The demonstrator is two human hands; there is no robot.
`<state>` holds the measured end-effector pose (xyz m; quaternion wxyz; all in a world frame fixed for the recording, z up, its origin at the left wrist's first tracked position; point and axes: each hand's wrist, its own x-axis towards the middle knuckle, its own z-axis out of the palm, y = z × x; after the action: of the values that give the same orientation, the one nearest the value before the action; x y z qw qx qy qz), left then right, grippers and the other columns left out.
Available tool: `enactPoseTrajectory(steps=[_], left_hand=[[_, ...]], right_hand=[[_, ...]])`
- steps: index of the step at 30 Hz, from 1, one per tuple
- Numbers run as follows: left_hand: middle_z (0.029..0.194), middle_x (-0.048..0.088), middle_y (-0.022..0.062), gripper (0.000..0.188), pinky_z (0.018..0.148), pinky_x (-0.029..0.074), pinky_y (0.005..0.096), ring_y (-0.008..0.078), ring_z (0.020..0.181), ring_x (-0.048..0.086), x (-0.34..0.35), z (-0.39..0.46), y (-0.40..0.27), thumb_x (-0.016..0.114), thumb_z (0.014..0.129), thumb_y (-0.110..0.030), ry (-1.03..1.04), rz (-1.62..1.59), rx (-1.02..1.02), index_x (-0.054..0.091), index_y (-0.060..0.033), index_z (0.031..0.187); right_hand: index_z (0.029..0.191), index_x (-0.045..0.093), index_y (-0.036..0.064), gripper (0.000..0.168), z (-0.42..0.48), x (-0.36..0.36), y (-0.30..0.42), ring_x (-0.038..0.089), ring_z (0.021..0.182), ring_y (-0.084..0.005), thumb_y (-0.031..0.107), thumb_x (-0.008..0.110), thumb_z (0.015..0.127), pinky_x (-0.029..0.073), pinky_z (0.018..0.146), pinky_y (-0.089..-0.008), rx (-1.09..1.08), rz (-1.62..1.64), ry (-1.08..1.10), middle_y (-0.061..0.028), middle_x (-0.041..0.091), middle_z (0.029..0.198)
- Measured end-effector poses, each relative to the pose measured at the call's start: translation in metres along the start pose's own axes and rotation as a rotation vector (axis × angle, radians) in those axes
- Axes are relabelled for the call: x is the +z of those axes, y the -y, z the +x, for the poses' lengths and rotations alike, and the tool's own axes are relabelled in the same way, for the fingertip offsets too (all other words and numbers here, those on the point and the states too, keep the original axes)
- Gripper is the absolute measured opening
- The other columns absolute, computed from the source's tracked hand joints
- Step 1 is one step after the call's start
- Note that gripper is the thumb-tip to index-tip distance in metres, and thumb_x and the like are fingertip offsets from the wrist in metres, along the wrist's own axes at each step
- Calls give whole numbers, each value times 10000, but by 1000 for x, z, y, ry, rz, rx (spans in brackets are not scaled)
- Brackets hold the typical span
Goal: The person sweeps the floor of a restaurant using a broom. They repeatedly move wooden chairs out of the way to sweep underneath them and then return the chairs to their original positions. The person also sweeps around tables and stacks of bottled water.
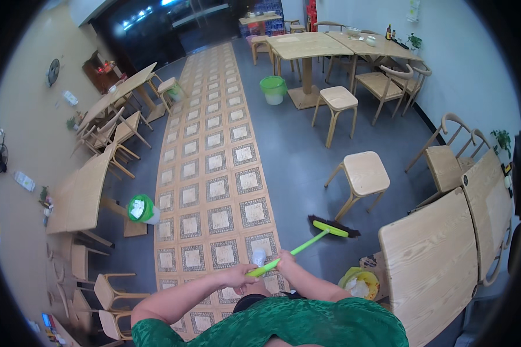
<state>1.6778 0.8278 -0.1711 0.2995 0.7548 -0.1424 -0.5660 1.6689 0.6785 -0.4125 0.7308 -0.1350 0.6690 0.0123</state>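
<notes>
A push broom with a lime-green handle slants away from my body to the right. My left hand grips its upper end, and my right hand is closed around the handle a little farther down. The broom's dark bristle head with its green block rests on the grey floor. Just beyond the bristles stands a light wooden stool. A white shoe shows below the handle, on the patterned tile strip.
A lined trash bin stands at my right beside a wooden table. Another stool and a green-lined bin are farther ahead. To the left are a bin with tissues, a table and stools.
</notes>
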Motion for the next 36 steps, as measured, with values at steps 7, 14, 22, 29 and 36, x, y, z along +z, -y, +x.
enactPoseTrajectory(steps=[7,14,22,29,36], left_hand=[[684,570,42,377,415,454,217,95,499,552,-135,76,-35,547,813,-111,353,-303,34,478,-27,1174],[863,615,59,406,549,484,220,90,639,571,-197,170,-147,546,863,-208,662,-360,157,454,-19,1210],[857,608,94,356,518,479,242,136,608,580,-249,369,-128,520,866,-159,259,0,-9,479,15,1174],[803,598,104,283,454,492,290,189,570,601,-343,458,-82,538,849,-144,64,334,-311,512,-7,1095],[757,587,98,252,427,472,286,186,536,591,-386,546,-145,486,860,-119,134,484,-396,506,-9,1085]], right_hand=[[779,436,65,84,-1,77,53,430,490,-166,123,492,802,377,424,-323,-178,252,84,-57,432,630],[689,467,98,231,-70,73,180,421,400,-168,248,493,863,357,368,-318,-431,250,-70,-21,404,501],[791,486,26,98,-97,-69,276,460,443,-121,112,533,784,363,376,-260,-161,175,36,-53,483,594],[1163,469,-77,571,-84,-63,247,525,494,-171,54,637,633,402,418,-299,-329,-100,-336,-116,565,662],[1309,363,-14,711,-95,-20,210,498,468,-152,-17,571,629,399,424,-289,-275,181,-485,-95,541,632]])
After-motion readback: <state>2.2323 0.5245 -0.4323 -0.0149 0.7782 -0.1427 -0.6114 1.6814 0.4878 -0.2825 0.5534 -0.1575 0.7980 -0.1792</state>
